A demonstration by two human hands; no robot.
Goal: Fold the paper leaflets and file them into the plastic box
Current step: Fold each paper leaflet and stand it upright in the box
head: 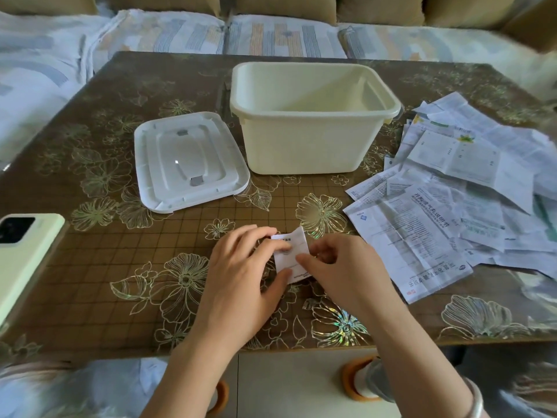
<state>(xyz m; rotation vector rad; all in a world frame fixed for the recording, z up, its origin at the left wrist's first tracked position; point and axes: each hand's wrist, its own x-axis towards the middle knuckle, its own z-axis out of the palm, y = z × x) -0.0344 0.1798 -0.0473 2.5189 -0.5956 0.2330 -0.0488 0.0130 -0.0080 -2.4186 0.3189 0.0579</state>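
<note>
Small folded leaflet is held on the table at 6 o'clock, near the front edge. It is pinched from both sides: left hand fingers are curled over its left part with the thumb at the lower edge, and right hand fingers are curled onto its right edge. Open plastic box is set at 12 o'clock with the lid just beside it at 10; unfolded leaflet pile is spread at 3, and a phone is seen at 8.
</note>
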